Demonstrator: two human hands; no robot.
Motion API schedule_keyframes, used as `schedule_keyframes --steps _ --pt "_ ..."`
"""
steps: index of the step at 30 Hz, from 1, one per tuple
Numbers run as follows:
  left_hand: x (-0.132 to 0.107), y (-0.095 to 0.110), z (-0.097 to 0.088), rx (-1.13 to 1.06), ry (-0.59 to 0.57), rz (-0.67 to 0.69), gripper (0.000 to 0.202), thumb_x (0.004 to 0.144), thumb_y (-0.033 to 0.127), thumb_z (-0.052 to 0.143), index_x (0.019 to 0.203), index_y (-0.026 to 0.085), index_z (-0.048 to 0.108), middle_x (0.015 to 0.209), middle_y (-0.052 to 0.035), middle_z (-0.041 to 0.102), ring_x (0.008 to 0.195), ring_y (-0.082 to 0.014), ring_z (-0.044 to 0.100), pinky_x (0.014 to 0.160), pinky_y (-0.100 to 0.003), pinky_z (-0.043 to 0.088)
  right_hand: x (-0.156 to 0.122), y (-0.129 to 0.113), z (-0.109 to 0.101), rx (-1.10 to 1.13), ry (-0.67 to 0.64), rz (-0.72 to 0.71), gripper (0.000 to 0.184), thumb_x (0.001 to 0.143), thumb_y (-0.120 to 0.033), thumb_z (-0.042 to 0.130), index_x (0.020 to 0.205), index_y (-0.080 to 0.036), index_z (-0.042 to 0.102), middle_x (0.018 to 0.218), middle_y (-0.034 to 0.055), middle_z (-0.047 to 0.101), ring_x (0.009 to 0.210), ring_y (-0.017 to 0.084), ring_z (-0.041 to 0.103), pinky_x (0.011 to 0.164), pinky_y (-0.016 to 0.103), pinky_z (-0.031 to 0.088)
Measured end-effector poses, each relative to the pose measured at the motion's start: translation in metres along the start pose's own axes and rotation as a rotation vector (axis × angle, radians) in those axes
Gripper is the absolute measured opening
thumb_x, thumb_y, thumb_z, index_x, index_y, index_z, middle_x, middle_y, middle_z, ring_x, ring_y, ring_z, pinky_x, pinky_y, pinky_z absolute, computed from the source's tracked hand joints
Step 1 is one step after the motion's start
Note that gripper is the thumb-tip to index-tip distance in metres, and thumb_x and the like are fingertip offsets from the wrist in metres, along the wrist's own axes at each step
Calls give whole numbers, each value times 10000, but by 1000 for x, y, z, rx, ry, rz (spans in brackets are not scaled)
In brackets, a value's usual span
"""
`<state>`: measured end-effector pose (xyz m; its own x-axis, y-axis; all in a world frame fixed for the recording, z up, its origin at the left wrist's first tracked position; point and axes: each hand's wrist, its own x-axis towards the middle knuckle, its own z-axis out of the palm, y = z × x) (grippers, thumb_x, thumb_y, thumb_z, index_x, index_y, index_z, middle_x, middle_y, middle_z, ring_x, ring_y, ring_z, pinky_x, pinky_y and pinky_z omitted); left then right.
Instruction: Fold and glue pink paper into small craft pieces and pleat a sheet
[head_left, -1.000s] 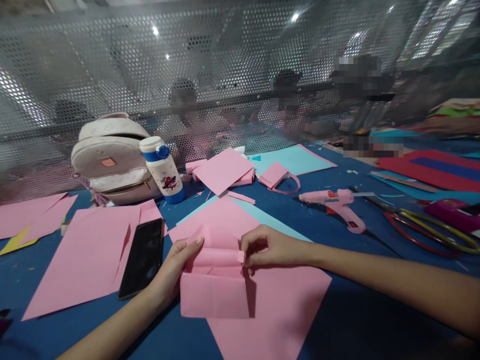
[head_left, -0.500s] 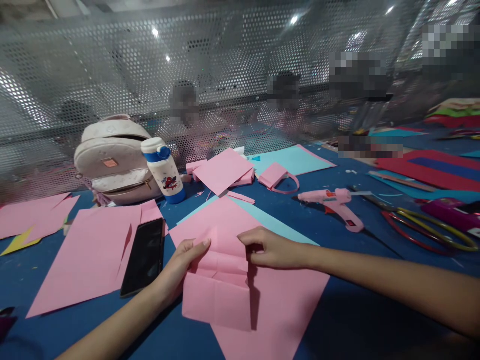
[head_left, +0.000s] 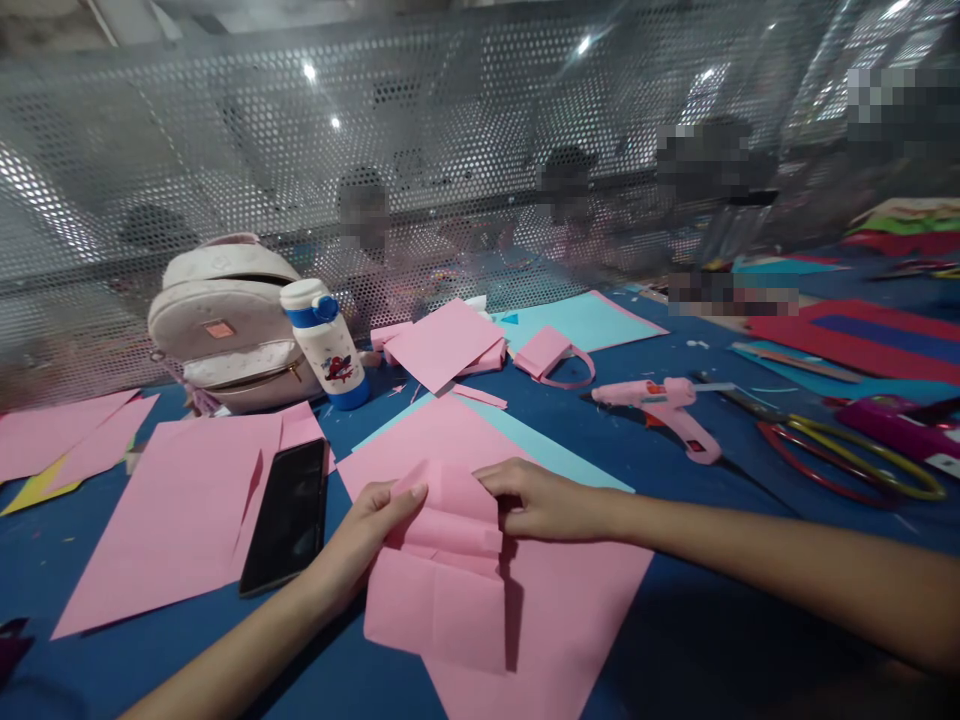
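Note:
Between my hands is a folded piece of pink paper (head_left: 466, 605) with creases across it and a flap hanging toward me. My left hand (head_left: 382, 520) grips its left edge, thumb on top and the fingers hidden behind. At the upper right edge, my right hand (head_left: 529, 498) pinches the paper with curled fingers. Beneath lies a large pink sheet (head_left: 577, 590), turned cornerwise, with a light blue sheet (head_left: 555, 455) showing under its far right side. A small pink paper bag with a loop handle (head_left: 546, 355) lies beyond my right hand.
To the right are a pink glue gun (head_left: 664, 400), scissors (head_left: 847, 460) with red and yellow handles and red sheets (head_left: 892, 330). A phone (head_left: 286, 520), pink sheets (head_left: 172, 500), a bottle (head_left: 330, 350) and a white backpack (head_left: 232, 320) stand or lie left. Behind runs a perforated metal screen (head_left: 465, 120).
The folded paper has shifted slightly, its front flap hanging a little lower and its upper part tilted more. Both hands keep their hold. The view has moved slightly.

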<state>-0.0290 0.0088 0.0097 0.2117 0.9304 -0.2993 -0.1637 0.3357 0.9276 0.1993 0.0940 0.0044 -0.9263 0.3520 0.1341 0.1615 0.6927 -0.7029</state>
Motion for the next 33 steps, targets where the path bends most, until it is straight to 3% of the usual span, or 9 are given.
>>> schedule_keyframes --steps 4,8,12,15,17,23,27,30,33 --pt "-3 11 0 105 -42 -20 479 785 587 738 676 121 708 588 -40 643 522 -139 557 533 -216 415 -1 1 -1 -16 39 -22 283 638 -30 496 656 -224 291 634 -66 355 589 109 360 574 246 270" --pt "-4 33 -1 269 -132 -22 443 816 561 715 679 140 706 579 -10 595 522 -128 505 541 -222 380 -1 -8 -8 -75 8 -65 233 683 -18 490 674 -212 363 657 -54 405 620 112 394 616 247 304" --pt "4 55 -4 473 -253 -10 388 769 481 784 612 155 644 548 31 472 498 -98 349 487 -230 237 -4 -24 -19 -143 20 -89 198 742 -29 503 678 -198 421 684 -37 448 647 115 395 632 254 301" --pt "15 68 -3 609 -353 -8 475 751 471 796 511 175 515 508 56 325 471 -85 219 462 -255 134 -11 -36 -25 40 35 34 169 903 -135 457 747 -185 496 723 -17 526 651 111 458 614 238 334" --pt "24 75 1 679 -412 -8 508 753 500 782 493 185 480 504 54 308 460 -85 209 453 -258 121 -16 -42 -27 199 24 151 278 991 -270 411 740 -183 493 683 -18 539 597 104 471 570 229 349" --pt "48 88 20 841 -531 18 564 745 554 764 454 200 436 475 51 293 431 -83 206 406 -241 132 -29 -40 -21 394 88 376 376 929 -474 576 713 -174 505 615 -10 614 524 92 523 495 205 370" --pt "55 89 29 922 -552 66 516 735 529 775 456 196 497 457 56 302 403 -81 215 386 -233 161 -30 -27 -12 676 94 503 417 841 -551 653 750 -197 454 586 -12 657 382 77 488 362 189 334" --pt "49 86 35 996 -486 179 315 785 418 742 595 186 646 511 26 465 444 -120 399 436 -232 307 -32 -25 -8 727 10 505 405 823 -504 680 738 -205 420 562 -22 657 345 73 494 329 178 334" --pt "27 80 41 1057 -287 376 140 843 267 649 949 197 708 948 -68 685 870 -238 625 733 -290 473 -33 -28 -5 657 -34 499 321 868 -407 627 738 -204 415 541 -39 639 328 63 493 322 162 330"
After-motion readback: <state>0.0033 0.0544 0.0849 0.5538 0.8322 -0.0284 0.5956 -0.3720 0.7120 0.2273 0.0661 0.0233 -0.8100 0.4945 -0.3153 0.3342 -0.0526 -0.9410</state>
